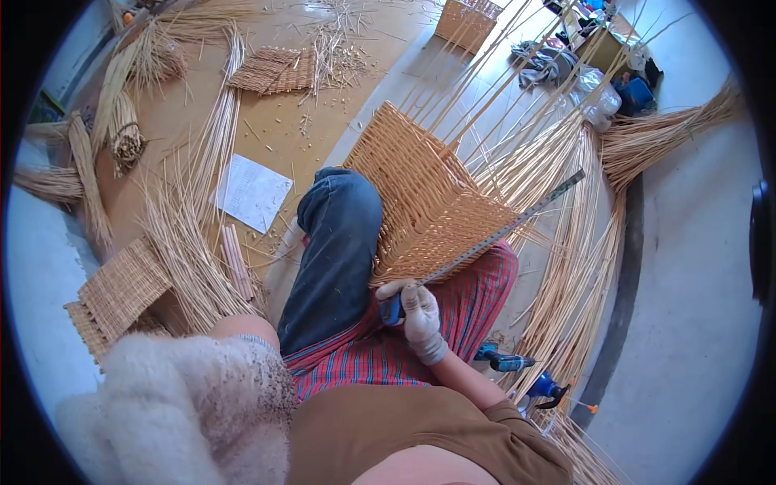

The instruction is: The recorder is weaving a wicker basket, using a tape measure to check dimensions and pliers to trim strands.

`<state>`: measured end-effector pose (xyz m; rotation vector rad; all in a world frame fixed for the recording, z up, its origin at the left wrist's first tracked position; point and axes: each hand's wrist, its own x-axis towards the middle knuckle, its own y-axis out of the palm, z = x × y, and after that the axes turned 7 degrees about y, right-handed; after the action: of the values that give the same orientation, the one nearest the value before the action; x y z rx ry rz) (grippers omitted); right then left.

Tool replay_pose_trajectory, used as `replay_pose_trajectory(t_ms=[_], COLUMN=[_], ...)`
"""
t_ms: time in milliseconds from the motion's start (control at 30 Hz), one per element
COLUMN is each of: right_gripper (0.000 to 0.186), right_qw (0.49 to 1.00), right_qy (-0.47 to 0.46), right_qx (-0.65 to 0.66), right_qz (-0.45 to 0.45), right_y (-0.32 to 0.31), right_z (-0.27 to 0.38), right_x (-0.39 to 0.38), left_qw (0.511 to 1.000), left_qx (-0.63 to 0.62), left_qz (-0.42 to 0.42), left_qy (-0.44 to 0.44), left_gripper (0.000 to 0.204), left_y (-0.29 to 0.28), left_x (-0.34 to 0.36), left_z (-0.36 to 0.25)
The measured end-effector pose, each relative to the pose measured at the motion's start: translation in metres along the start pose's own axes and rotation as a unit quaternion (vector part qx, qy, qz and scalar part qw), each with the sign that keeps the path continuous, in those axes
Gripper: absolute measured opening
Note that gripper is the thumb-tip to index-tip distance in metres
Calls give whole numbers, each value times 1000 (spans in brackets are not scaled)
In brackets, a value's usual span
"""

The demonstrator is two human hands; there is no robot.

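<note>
A woven wicker basket (420, 190) lies tilted across my lap, against my jeans-covered knee, with long unwoven stakes sticking out from its far side. My right hand (422, 323), in a white knit glove, is closed on a blue tape measure (391, 310) at the basket's near corner. The tape's metal blade (517, 225) runs out along the basket's near lower edge and past its right corner. My left hand (198, 404), in a fuzzy white glove with dark specks, is raised very close at the lower left; its fingers are not clear, and I see nothing held.
Bundles of long straw-coloured strands (574, 242) spread on the right, with more (182, 259) on the left. Woven panels (125, 279), a white sheet (252, 192) and another basket (467, 24) lie around. A blue-and-black tool (508, 360) and blue spray bottle (547, 388) are by my right side.
</note>
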<state>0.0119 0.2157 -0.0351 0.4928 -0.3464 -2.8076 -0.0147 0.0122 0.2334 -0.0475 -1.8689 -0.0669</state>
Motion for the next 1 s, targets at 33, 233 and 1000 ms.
replay_pose_trajectory(t_ms=[33, 233, 1000], right_gripper=[44, 45, 47], right_qw=[1000, 999, 999], right_qy=[6, 35, -12], right_qx=[6, 5, -11], right_qz=[11, 13, -43], right_y=[2, 5, -21], right_z=[2, -11, -9], right_x=[0, -8, -9], left_qw=[999, 992, 867], left_qx=[-25, 20, 298], left_qz=[-12, -127, 187], left_qy=[25, -11, -354], left_gripper=[27, 33, 56], left_y=[-1, 7, 62], left_x=[2, -17, -193], left_z=[-3, -23, 135])
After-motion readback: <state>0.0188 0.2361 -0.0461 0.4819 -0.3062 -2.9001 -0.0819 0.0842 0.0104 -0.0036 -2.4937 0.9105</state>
